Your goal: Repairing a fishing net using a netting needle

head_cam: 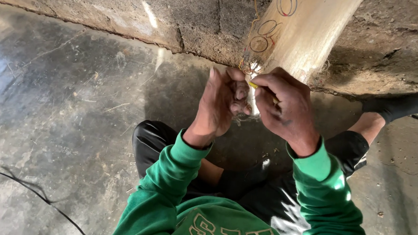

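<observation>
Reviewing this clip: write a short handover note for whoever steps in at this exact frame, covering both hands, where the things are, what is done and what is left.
Left hand: closed around the thin strands at the foot of the pale wooden post, fingers curled.
Right hand: pinching a small yellow tool, its tip at the same bundle.
The post leans against the block wall; thin coloured wires loop on its face and run down to the hands.
Done: several wire loops already lie on the post.
Left: the strands between the hands look loose, apparently unfinished.
A black cable lies on the concrete floor.
</observation>
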